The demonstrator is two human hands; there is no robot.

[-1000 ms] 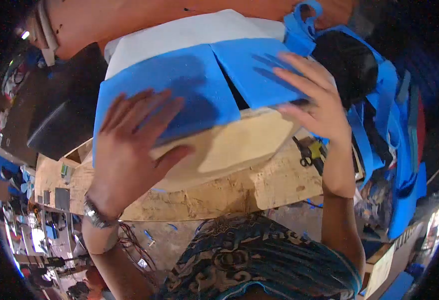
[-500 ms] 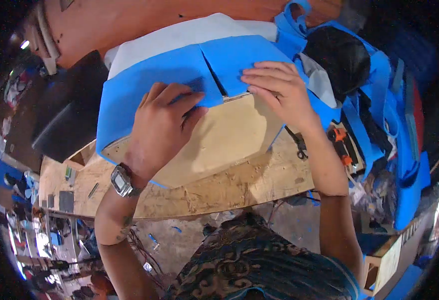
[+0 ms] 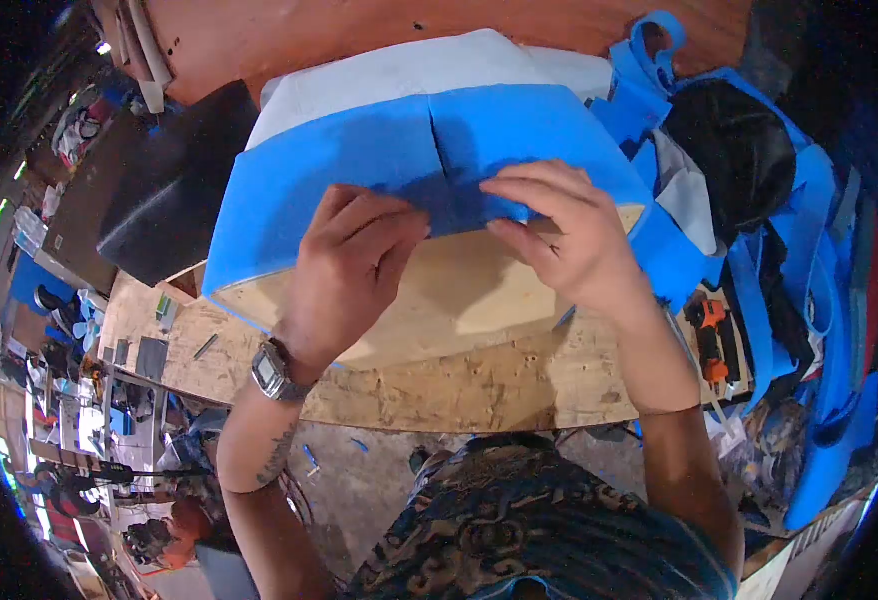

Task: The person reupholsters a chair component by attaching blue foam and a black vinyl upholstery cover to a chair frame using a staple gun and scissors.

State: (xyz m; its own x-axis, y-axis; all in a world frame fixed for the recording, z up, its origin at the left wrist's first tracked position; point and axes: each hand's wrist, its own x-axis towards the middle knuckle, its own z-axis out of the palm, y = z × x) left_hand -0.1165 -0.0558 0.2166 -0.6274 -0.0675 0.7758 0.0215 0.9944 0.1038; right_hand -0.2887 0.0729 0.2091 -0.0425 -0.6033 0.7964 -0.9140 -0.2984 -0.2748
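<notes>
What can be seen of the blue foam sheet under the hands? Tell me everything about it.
The blue foam sheet looks soft, matte and thick, bright blue. It lies draped over a pale wooden form on the workbench, with its near edge folded down over the wood. A slit runs from the far edge toward the hands, splitting it into two flaps that nearly meet. The left hand and right hand both press its near edge at the slit. White foam lies behind it.
</notes>
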